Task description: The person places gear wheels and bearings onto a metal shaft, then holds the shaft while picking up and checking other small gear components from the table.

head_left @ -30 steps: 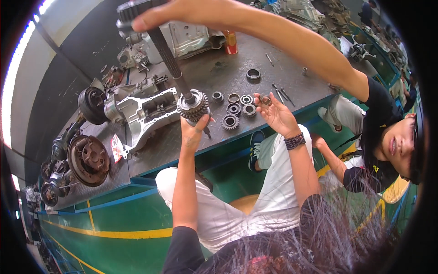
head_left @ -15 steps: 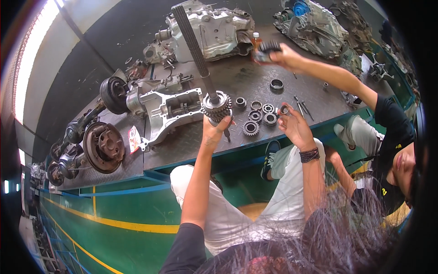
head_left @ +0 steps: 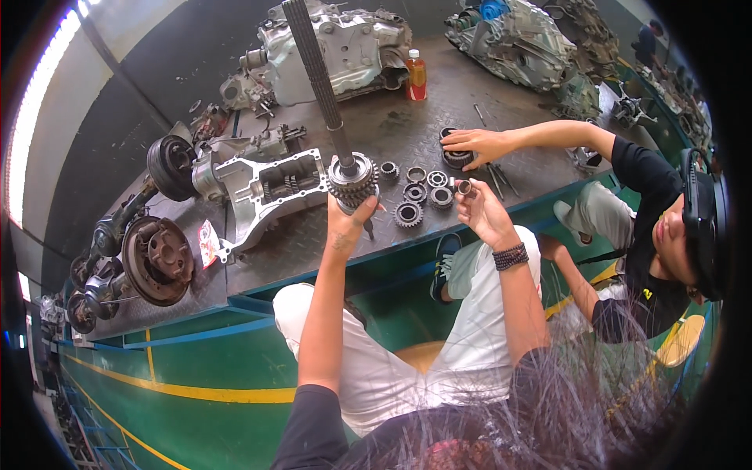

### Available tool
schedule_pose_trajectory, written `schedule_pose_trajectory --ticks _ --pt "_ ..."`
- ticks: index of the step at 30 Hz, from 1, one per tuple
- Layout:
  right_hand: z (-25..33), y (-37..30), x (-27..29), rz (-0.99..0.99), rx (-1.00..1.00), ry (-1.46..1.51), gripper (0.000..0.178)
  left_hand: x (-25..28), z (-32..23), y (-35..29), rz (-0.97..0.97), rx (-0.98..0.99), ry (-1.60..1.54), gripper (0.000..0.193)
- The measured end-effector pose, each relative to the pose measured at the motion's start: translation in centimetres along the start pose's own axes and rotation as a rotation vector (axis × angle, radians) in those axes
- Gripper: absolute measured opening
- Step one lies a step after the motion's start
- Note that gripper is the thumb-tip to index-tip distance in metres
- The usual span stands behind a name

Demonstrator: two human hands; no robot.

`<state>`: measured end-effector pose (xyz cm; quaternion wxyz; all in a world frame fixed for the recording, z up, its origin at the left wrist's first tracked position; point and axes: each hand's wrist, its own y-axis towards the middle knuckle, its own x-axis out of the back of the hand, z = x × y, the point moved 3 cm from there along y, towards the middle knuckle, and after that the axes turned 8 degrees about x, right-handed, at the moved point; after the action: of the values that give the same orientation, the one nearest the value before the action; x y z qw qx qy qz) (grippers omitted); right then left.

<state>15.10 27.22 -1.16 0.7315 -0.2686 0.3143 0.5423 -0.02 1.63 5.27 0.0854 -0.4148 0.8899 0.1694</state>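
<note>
My left hand (head_left: pixel 348 219) is closed round the gears low on a long splined gear shaft (head_left: pixel 317 70), which stands upright, tilted slightly left. In my right hand (head_left: pixel 495 222), a small metal ring (head_left: pixel 467 189), like a bushing or needle bearing, is pinched between fingers and thumb. Between my hands, several loose gears and bearing rings sit on the bench, among them a toothed gear (head_left: pixel 408 214) and a ball bearing (head_left: pixel 437 180). Just beyond my right hand, a co-worker's hand (head_left: pixel 486 144) rests on a dark gear (head_left: pixel 457 160), partly hiding it.
An open gearbox housing (head_left: pixel 270 184) lies left of the shaft, with rusty brake drums (head_left: pixel 159 254) farther left. Large transmission cases (head_left: pixel 337 51) stand at the back, beside an orange bottle (head_left: pixel 416 77). Slim tools (head_left: pixel 501 180) lie right of the gears. The co-worker sits at right.
The co-worker's hand has come down from near the bottle, setting the dark gear on the bench. My hands keep their holds on the gear shaft and ring. The view has shifted slightly.
</note>
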Motion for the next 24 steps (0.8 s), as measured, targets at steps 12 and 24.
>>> schedule_pose_trajectory --ticks 12,24 --pt "-0.1 0.2 2.4 -0.251 0.087 0.057 0.030 0.6 0.3 0.2 0.001 0.015 0.026 0.058" --pt "-0.7 0.6 3.3 -0.254 0.110 -0.053 0.025 0.1 -0.1 0.0 0.001 -0.045 0.017 0.071"
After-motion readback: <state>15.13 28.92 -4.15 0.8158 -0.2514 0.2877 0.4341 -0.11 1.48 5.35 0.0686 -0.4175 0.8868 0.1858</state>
